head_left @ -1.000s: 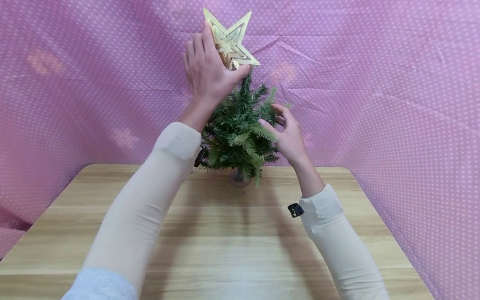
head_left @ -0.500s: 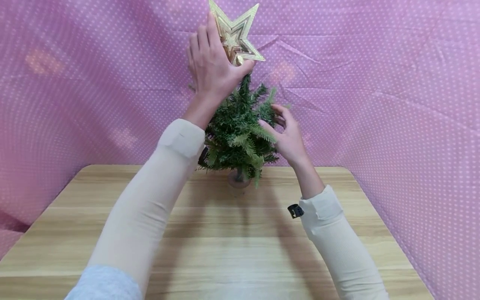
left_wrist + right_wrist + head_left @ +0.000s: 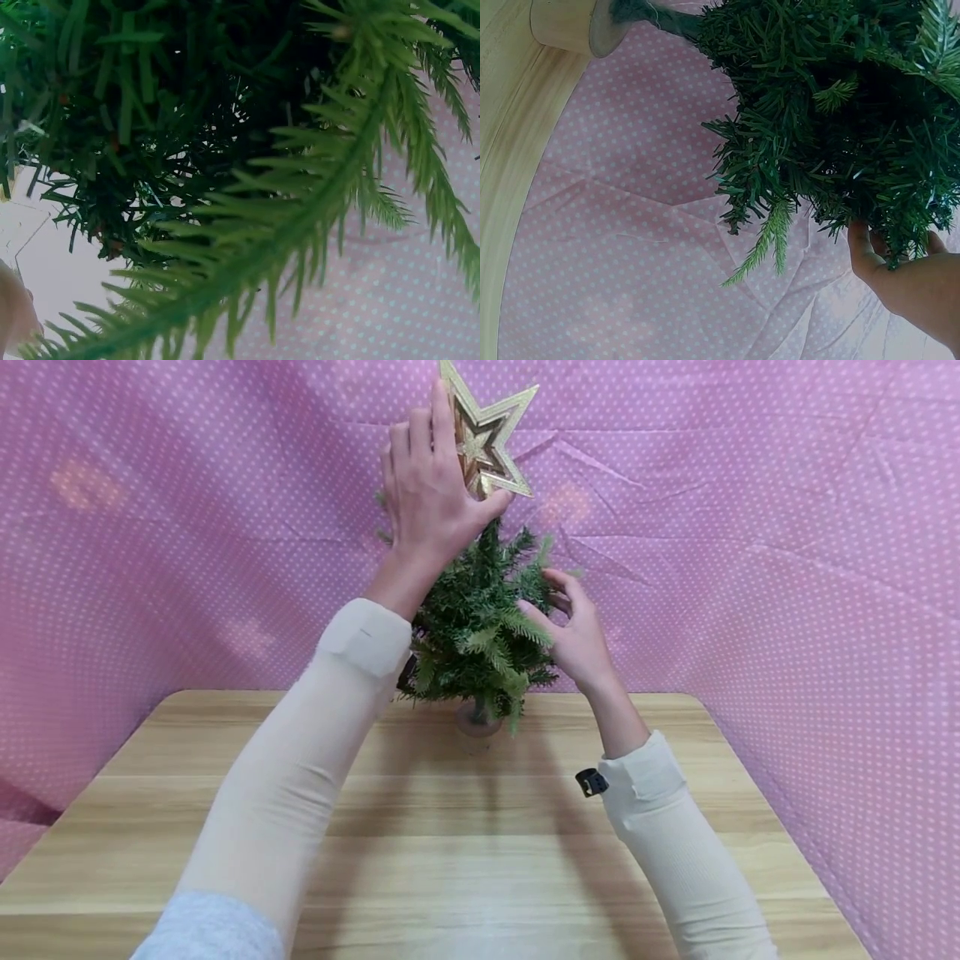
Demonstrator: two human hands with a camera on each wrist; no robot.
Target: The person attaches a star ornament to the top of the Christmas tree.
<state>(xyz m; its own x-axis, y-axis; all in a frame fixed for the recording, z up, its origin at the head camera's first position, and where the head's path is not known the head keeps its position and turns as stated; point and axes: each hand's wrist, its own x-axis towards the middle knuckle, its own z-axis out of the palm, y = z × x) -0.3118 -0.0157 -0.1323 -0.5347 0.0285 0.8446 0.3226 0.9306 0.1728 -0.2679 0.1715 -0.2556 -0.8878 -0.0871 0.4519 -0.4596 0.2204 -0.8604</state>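
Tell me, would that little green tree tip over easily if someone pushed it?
The tree would probably tip fairly easily, since it spreads much wider up top than at its small round base. Its thin, needle-covered branches look likely to bend under a push rather than snap.

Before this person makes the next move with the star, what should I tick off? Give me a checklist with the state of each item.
1. Star in hand: ok, the left hand holds it above the tree.
2. Star straight: not ok, it is tilted in the head view.
3. Star joined to the treetop: cannot tell, the left hand hides that spot.
4. Tree standing: ok, it looks upright, its base on the table.
5. Right hand at the tree: ok, its fingers are among the branches on the right side.
6. Firmness of that hold: cannot tell, foliage covers the fingertips.
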